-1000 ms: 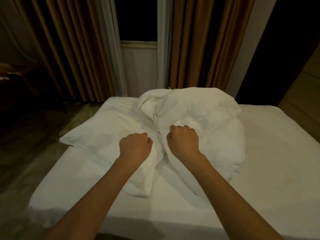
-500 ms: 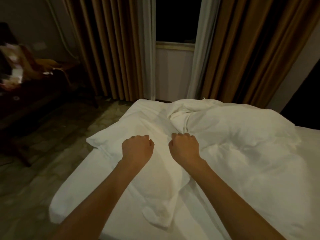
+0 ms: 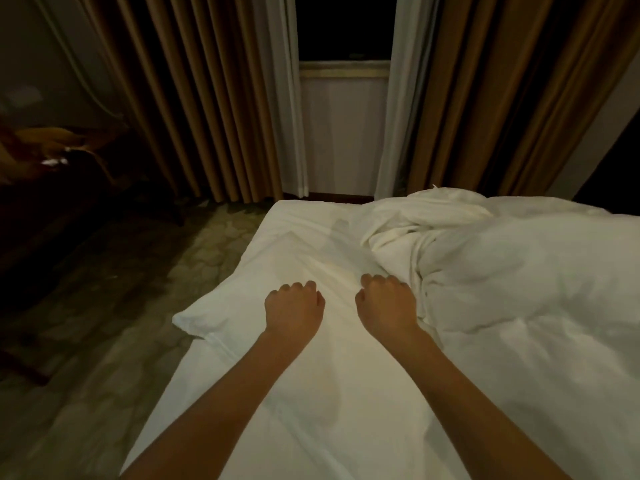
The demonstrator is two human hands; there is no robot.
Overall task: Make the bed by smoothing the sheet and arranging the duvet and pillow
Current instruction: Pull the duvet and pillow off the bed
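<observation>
On pillow (image 3: pixel 239 303), L hand (image 3: pixel 294 308), R hand (image 3: pixel 386 304) gripping it, duvet (image 3: pixel 519 265) rt

Both bare forearms reach forward side by side, wrists straight, backs of the hands up. The left hand (image 3: pixel 294 308) and right hand (image 3: pixel 386 304) are fisted, fingers curled under into the pillow (image 3: pixel 239 303) cloth, thumbs on the sides facing the gap between the two grips.
</observation>
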